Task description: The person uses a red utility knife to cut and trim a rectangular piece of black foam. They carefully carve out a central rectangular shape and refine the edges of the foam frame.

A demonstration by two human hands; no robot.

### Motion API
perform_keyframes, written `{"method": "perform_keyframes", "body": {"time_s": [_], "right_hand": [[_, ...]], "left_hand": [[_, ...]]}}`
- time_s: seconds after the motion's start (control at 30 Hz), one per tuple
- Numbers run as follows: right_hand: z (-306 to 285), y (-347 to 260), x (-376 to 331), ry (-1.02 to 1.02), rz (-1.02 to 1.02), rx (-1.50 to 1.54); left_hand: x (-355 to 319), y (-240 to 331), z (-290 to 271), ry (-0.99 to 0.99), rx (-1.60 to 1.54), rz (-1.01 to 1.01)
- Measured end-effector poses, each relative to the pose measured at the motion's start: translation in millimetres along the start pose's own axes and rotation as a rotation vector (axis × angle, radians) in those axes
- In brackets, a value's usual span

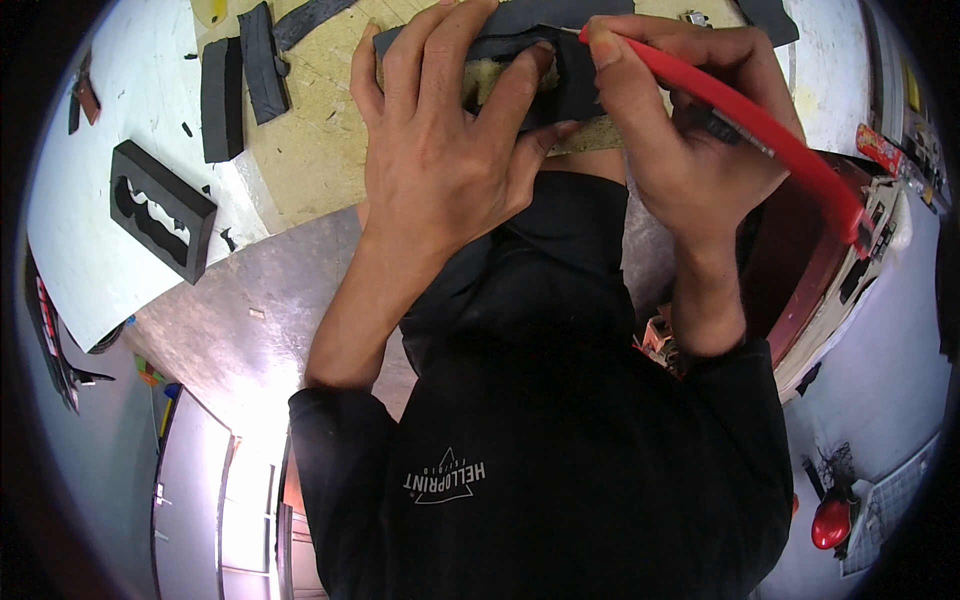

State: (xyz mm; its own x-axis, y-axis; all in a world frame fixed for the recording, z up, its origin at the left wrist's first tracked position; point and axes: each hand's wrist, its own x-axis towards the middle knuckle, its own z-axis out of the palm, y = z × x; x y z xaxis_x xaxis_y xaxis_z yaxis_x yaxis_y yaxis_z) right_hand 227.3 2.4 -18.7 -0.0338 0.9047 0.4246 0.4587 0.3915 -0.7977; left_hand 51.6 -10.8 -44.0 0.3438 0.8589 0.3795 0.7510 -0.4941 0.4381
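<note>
Both hands work at the board's near edge: left hand (450,150) presses flat on the black foam strip (560,75), right hand (690,130) grips the red knife (760,130) tight, mid-cut, needing a slow, steady pull.

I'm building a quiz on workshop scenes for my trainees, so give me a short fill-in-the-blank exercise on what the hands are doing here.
1. The right hand holds a cutting tool whose handle is ____ in colour.
2. The left hand presses down on a strip of ____ foam.
3. The work lies on a yellowish board, and more dark foam strips lie on it to the person's ____.
4. A black foam block with a wavy ____ lies on the white table.

Missing words: red; black; left; cutout
</note>
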Motion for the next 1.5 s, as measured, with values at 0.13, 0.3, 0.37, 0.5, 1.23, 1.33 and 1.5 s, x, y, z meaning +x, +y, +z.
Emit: {"method": "perform_keyframes", "body": {"time_s": [0.13, 0.3, 0.37, 0.5, 1.23, 1.33, 1.5], "right_hand": [[3.6, -23.7, -0.1, 0.013, 0.015, -0.156], [2.5, -13.0, -13.4, 0.052, 0.073, -0.053], [-9.8, -5.7, -6.7, -0.073, -0.042, -0.120], [-27.7, 9.1, 12.2, -0.271, -0.268, -0.134], [-25.1, 16.2, 12.1, -0.237, -0.481, -0.196], [-24.1, 12.9, 10.1, -0.198, -0.446, -0.190], [-17.9, 12.7, 4.7, -0.139, -0.408, -0.155]], "left_hand": [[-0.9, -0.3, -1.3, -0.012, 0.012, -0.002], [1.2, 0.9, -5.0, -0.032, -0.007, 0.005], [-0.3, -0.8, -2.5, -0.022, 0.002, 0.019], [0.6, 0.2, -2.3, -0.013, 0.008, 0.017], [-1.1, -1.1, -1.6, -0.018, -0.006, 0.020], [-1.1, -2.2, -0.8, -0.015, -0.011, 0.022], [-1.0, -2.2, -0.5, -0.007, -0.022, 0.023]]}}
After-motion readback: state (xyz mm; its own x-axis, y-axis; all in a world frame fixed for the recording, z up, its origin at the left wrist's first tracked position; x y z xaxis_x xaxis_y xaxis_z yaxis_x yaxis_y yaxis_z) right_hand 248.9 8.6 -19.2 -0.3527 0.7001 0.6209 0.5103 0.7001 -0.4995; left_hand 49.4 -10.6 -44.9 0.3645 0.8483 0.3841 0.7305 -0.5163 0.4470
